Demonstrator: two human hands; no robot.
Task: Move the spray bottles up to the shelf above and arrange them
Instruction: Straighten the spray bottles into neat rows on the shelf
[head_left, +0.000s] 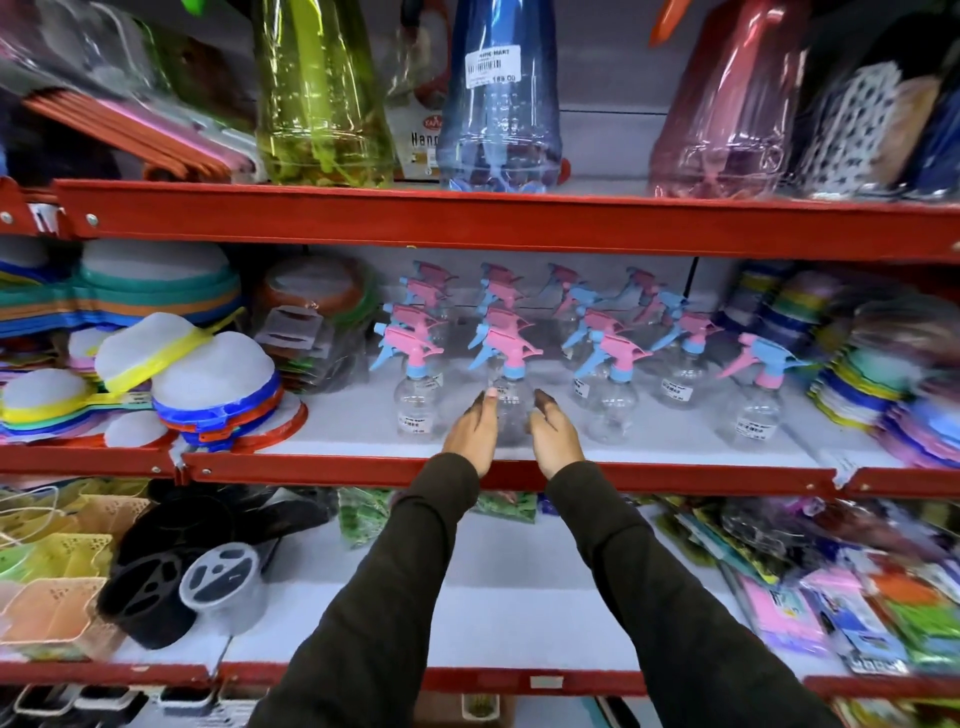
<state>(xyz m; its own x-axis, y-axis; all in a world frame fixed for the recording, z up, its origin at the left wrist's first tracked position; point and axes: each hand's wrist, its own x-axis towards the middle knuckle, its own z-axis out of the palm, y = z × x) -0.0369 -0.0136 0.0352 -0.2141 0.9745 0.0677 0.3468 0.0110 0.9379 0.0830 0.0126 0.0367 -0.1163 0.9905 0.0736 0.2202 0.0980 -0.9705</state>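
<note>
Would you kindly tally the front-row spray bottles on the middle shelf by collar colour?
Blue-collar bottles: 4
Pink-collar bottles: 1
Total: 5

Bright even light, blurred edges, wide-angle warp
</note>
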